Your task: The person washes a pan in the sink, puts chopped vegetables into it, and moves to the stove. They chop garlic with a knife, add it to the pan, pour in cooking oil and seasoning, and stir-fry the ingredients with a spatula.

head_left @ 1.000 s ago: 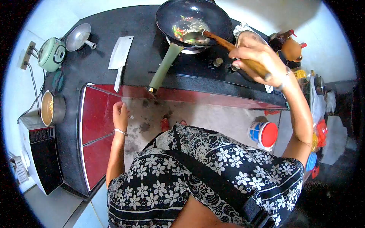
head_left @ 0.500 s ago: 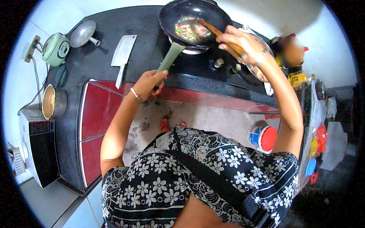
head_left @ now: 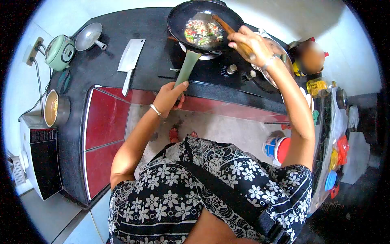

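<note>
A black wok (head_left: 174,20) stands on the stove, with chopped red, green and pale pieces (head_left: 203,33) spread in its bottom. Wrapped round the wok's green handle (head_left: 188,69) is my left hand (head_left: 168,97), near the handle's lower end. My right hand (head_left: 252,46) grips the wooden handle of a ladle (head_left: 225,27); its head rests in the wok at the upper edge of the food. Behind my right hand, a metal dish (head_left: 285,61) is partly hidden.
A cleaver (head_left: 131,57) lies left of the stove. Farther left are a small pan (head_left: 88,36), a green rice cooker (head_left: 59,53), a pot (head_left: 61,110) and a microwave (head_left: 44,162). Bottles, including yellow oil (head_left: 317,87), stand right. A bucket (head_left: 271,147) is on the floor.
My left hand has risen from beside the cabinet and closed on the wok handle. My right hand has moved left with the ladle, and the food has shifted in the wok.
</note>
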### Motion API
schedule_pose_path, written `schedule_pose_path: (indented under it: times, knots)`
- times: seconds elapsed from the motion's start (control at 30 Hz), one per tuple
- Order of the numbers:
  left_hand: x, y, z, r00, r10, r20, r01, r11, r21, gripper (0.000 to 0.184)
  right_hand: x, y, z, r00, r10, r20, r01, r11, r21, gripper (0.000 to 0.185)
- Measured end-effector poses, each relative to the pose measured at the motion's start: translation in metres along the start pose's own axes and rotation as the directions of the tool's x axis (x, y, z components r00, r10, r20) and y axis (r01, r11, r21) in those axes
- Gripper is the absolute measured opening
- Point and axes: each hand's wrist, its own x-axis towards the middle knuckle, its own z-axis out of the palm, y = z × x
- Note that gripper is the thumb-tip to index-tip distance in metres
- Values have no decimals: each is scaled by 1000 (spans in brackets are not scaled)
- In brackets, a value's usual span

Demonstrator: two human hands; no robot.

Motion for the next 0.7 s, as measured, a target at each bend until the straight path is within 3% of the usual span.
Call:
schedule_pose_path:
  times: [0.17,0.33,0.43,0.53,0.63,0.7]
  knots:
    - [3,-2,5,1000,11,21,-11,1000,6,33,1,0,7,995,-82,65,76,994,82,18]
    - [3,-7,2,1000,14,22,-14,1000,1,33,-27,-32,-44,975,-171,141,129,956,262,18]
    - [2,-9,0,1000,23,19,-23,1000,-6,33,-48,-51,-70,960,-83,267,56,992,109,20]
    - [-2,-9,-2,1000,13,15,-13,1000,-16,33,-57,-49,-67,950,-61,305,41,996,73,20]
    - [-6,-5,-1,1000,2,8,-2,1000,-24,33,-45,-32,-43,955,-46,292,53,998,-17,18]
    - [-6,-5,1,1000,-5,13,5,999,-33,33,-36,-16,-24,981,-6,196,5,1000,3,18]
